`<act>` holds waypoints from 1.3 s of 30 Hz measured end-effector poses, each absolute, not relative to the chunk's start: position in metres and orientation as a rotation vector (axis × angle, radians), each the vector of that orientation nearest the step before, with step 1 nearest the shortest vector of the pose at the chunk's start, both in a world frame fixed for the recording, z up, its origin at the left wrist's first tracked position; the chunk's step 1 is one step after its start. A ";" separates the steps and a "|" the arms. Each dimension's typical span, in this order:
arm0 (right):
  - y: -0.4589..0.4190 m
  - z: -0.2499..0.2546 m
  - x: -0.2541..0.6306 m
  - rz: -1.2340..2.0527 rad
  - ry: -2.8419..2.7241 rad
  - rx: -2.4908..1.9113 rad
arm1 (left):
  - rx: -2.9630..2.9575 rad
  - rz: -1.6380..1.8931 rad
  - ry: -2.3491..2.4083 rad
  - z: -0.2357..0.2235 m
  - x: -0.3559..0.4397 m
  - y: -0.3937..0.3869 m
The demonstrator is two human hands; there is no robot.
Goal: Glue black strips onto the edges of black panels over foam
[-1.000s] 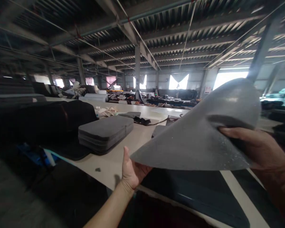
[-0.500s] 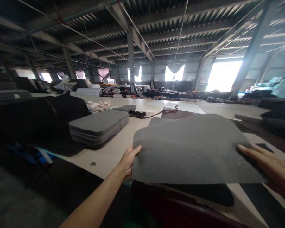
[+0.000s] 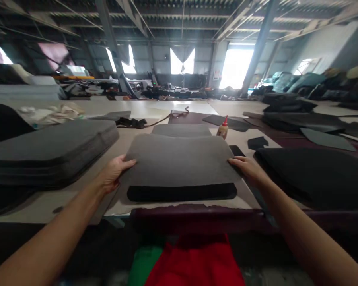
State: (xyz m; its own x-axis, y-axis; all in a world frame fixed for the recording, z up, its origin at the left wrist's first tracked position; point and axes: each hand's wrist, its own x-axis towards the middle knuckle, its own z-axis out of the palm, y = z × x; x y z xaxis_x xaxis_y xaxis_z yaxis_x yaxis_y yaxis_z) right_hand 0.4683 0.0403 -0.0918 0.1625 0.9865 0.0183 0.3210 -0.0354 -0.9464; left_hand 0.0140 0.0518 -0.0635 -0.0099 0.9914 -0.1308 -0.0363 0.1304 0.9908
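A grey foam sheet with rounded corners lies in front of me, over a black piece whose front strip shows beneath it. My left hand grips the sheet's left edge, thumb on top. My right hand holds the right edge, fingers resting on the sheet. Another grey sheet lies just behind it on the table.
A stack of grey foam pads sits at the left. A small glue bottle with a red tip stands behind right. Black sheets pile at the right. Cords and scraps lie further back.
The sheet was held up, curled in the air; it has come down flat onto the black piece. The view has dropped and turned right, and both hands now sit at the sheet's side edges.
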 end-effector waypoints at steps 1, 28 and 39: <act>0.040 -0.098 0.469 0.946 -1.317 -1.541 | 1.081 1.140 1.298 -0.069 0.011 0.053; 0.036 -0.147 0.479 0.598 -1.621 -1.836 | 1.741 0.918 1.975 -0.135 0.008 0.049; 0.032 -0.147 0.477 0.510 -1.631 -1.885 | 1.791 0.899 2.017 -0.135 0.007 0.048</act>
State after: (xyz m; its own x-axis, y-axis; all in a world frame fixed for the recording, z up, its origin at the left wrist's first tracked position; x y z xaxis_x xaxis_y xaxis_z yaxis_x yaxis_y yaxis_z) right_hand 0.4768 0.0324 -0.1468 0.1760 0.9803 0.0895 0.7549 -0.0761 -0.6514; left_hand 0.0072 0.0480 -0.1346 -0.1796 0.9669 0.1813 0.7811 0.0281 0.6238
